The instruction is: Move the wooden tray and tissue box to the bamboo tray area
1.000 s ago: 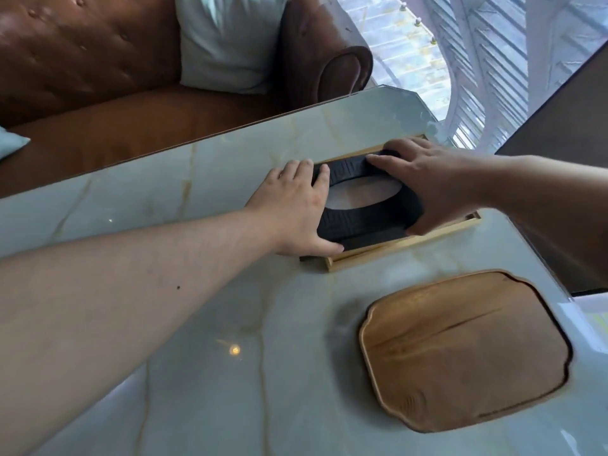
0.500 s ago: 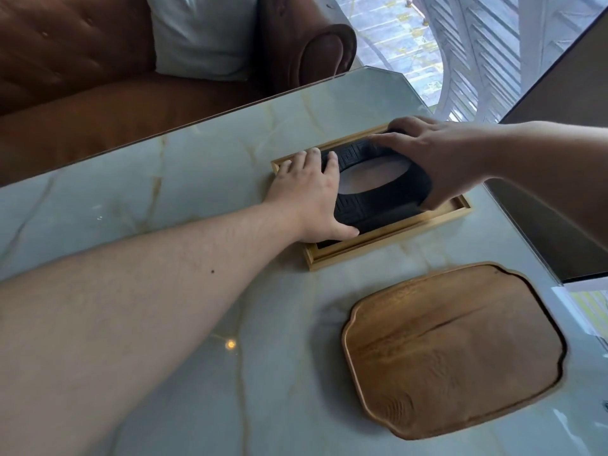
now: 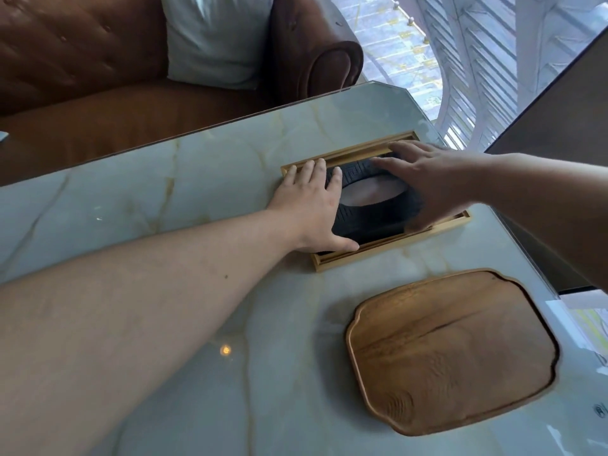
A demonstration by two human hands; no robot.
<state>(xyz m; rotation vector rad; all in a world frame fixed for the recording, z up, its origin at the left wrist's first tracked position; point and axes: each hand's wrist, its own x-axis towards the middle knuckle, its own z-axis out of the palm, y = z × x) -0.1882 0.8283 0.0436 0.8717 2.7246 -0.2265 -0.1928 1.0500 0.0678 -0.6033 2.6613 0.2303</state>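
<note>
A black tissue box (image 3: 371, 220) with an oval opening sits inside the light bamboo tray (image 3: 362, 258) near the table's far right corner. My left hand (image 3: 309, 209) clasps the box's left end, thumb on the near side and fingers over the far edge. My right hand (image 3: 437, 182) lies over the right end, blurred, with straight, spread fingers reaching the tray's far rim. The brown wooden tray (image 3: 450, 353) with scalloped corners rests empty just in front of the bamboo tray, untouched.
The pale marble table (image 3: 164, 199) has a clipped far right corner and a right edge close to both trays. A brown leather sofa (image 3: 82, 60) with a light cushion (image 3: 214, 37) runs behind it. A dark panel (image 3: 559, 110) stands at right.
My right hand's fingers have gone from curled around the box's end to straight and spread. The box stays in the bamboo tray, and my left hand keeps its hold.
</note>
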